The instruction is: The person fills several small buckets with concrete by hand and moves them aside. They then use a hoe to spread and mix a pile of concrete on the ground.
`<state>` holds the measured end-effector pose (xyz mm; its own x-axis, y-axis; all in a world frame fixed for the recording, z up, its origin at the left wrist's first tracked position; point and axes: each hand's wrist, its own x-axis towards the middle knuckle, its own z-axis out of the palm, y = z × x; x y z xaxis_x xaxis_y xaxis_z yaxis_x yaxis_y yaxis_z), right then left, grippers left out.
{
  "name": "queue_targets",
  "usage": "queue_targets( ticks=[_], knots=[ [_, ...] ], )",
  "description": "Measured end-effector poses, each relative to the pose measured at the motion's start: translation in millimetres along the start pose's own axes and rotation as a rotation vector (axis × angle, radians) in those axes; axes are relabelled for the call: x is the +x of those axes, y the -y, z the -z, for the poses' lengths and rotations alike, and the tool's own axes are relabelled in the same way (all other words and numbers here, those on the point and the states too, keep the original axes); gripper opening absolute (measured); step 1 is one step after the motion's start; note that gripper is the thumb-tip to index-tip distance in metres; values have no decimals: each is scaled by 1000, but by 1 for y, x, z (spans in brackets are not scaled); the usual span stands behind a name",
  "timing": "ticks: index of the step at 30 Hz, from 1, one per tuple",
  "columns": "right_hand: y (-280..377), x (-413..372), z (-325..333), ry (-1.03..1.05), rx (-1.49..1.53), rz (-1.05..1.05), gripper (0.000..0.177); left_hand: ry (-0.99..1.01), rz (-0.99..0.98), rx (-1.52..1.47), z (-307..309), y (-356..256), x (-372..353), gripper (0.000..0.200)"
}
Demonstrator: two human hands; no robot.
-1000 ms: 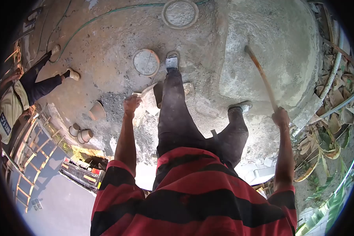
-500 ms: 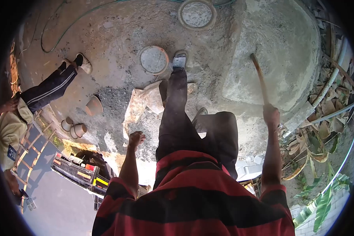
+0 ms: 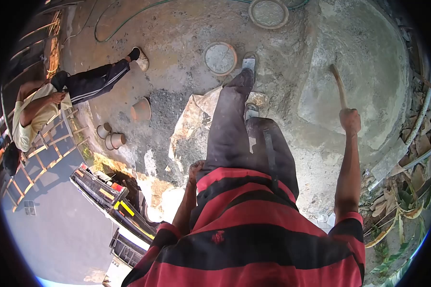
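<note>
My right hand [image 3: 350, 120] is wrapped round one end of a curved wooden handle [image 3: 339, 83]. The handle points away from me over a pale, smooth cement patch [image 3: 359, 62]; no tool head shows on it. Beside my thigh, my left hand [image 3: 196, 168] hangs with its fingers curled in and nothing visible in them. Below me are my dark trousers [image 3: 232, 115] and shoes, one foot [image 3: 248, 62] in front of the other. A crumpled, dirty sack [image 3: 189, 122] lies on the ground near my legs.
Two round basins [image 3: 221, 58] [image 3: 268, 13] with grey contents sit ahead. Buckets [image 3: 141, 109] [image 3: 115, 140] lie to the left. A person [image 3: 38, 110] stands at far left near a bamboo ladder-like frame [image 3: 45, 167]. A truck [image 3: 110, 191], a green hose [image 3: 124, 24] and dry leaves [image 3: 412, 158] lie around.
My view has shifted, so the ground things sit further right. My left hand has swung in close to my thigh, and my rear foot has come forward. The right hand still grips the handle.
</note>
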<state>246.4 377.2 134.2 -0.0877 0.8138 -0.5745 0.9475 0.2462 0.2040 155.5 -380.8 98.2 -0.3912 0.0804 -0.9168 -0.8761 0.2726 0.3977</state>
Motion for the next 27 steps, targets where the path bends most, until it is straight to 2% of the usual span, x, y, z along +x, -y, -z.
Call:
queue_targets(
  ticks=[1,3,5,8,10,12,13,16,19,21,23,24,25,27],
  knots=[
    [-1,-1,-3,-16,3,10,47,14,78,-140,21,41,-16,29],
    [-8,6,-13,-53,9,49,47,-52,129,-460,17,59,-100,29],
    [-16,8,-20,-62,1,66,46,-102,105,-616,4,54,-159,29],
    [-22,14,-17,-40,0,77,46,-145,34,-693,-7,25,-173,29],
    [-27,15,-15,-17,5,93,45,-175,0,-635,-3,1,-168,29],
    [-26,13,-12,-45,-5,79,45,-197,-21,-395,6,-17,-152,29],
    [-27,11,-14,-55,-13,72,45,-207,-32,-87,19,-21,-133,28],
    [-34,13,-24,-43,-16,96,45,-222,9,157,31,-33,-130,21],
    [-34,14,-33,-96,-18,105,45,-328,49,163,34,-11,-137,21],
    [-34,10,-30,-63,-20,113,46,-365,159,210,35,7,-142,23],
    [-24,11,-19,-69,-25,143,48,-340,209,201,46,36,-144,25],
    [-21,14,-14,-81,-29,162,49,-392,237,214,46,50,-143,24],
    [-22,12,-12,-82,-34,170,50,-323,171,55,73,88,-135,22],
    [-22,9,-9,-65,-10,127,52,-335,228,63,84,115,-129,19]
  ],
)
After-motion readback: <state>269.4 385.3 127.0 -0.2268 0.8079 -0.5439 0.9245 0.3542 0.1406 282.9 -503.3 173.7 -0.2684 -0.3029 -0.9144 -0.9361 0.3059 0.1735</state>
